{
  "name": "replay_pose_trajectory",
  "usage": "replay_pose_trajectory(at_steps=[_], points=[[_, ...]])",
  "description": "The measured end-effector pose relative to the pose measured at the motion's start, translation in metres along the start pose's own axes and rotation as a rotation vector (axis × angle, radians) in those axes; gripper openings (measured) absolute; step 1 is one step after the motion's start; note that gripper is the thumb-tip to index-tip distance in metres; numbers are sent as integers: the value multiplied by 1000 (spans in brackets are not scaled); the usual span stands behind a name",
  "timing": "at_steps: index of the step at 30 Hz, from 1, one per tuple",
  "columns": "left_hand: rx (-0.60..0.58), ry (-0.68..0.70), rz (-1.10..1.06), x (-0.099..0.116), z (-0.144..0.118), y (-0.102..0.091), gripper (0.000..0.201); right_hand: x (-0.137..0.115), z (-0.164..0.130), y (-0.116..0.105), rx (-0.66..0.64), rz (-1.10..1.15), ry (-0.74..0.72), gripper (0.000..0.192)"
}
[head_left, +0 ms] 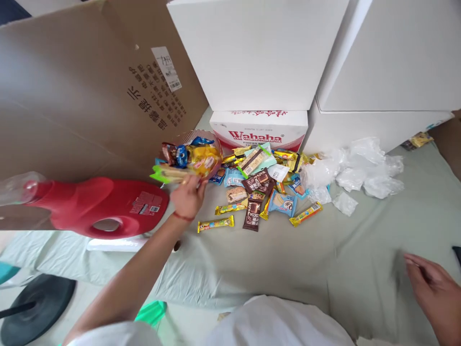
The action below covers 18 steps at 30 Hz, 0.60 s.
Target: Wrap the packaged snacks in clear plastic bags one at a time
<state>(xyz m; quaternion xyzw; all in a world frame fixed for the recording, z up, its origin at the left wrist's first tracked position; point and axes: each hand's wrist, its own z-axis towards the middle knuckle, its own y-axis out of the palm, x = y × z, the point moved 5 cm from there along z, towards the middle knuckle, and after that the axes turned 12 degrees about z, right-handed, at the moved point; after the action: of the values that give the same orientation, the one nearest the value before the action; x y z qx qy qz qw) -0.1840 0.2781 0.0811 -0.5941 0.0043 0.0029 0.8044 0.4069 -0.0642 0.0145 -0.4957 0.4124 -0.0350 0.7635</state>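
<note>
My left hand (pixel 189 196) is closed on the near rim of a clear ribbed bowl (pixel 213 135), which is tilted and filled with wrapped snacks (pixel 201 158) in yellow, blue and brown. A pale bar in a green-ended wrapper (pixel 169 173) sticks out of its left side. Beside the bowl, on the cloth, lies a loose pile of snacks: dark cocoa packets (pixel 253 215), a light-blue packet (pixel 283 203) and thin yellow sticks (pixel 216 224). At the far right my right hand (pixel 434 290) hovers with its fingers curled in; no object shows in it.
A greenish cloth (pixel 273 264) covers the surface. At left lie a red jug (pixel 104 202) and a white roll (pixel 118 245), before a large brown carton (pixel 72 96). White boxes (pixel 252 53) and a Wahaha carton (pixel 259 132) stand behind; clear plastic wrappers (pixel 353 163) lie right.
</note>
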Motion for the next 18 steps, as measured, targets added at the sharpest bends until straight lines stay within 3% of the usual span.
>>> replay_pose_trajectory(at_steps=[3, 5, 7, 9, 11, 14, 16, 18], points=[[127, 83, -278, 4, -50, -53, 30, -5, 6, 23, -61, 138, -14, 26], [167, 26, -625, 18, -69, -79, 29, -11, 5, 31, -60, 193, -16, 26], [137, -92, -1062, 42, -72, -89, 32, -16, 0, 38, -69, 262, 18, 22], [32, -208, -1447, 75, -64, -84, 29, -20, -8, 41, -87, 316, 39, 22], [-145, -341, -1763, 109, -51, -66, 27, -23, -16, 40, -110, 340, 31, 27], [-406, -528, -2051, 148, -38, -34, 29, -21, -28, 30, -103, 362, 48, 34], [-474, -580, -2151, 163, -34, -19, 35, -16, -34, 21, -64, 379, 92, 34], [-458, -575, -2219, 171, -32, -13, 42, -12, -36, 13, -16, 397, 149, 33]])
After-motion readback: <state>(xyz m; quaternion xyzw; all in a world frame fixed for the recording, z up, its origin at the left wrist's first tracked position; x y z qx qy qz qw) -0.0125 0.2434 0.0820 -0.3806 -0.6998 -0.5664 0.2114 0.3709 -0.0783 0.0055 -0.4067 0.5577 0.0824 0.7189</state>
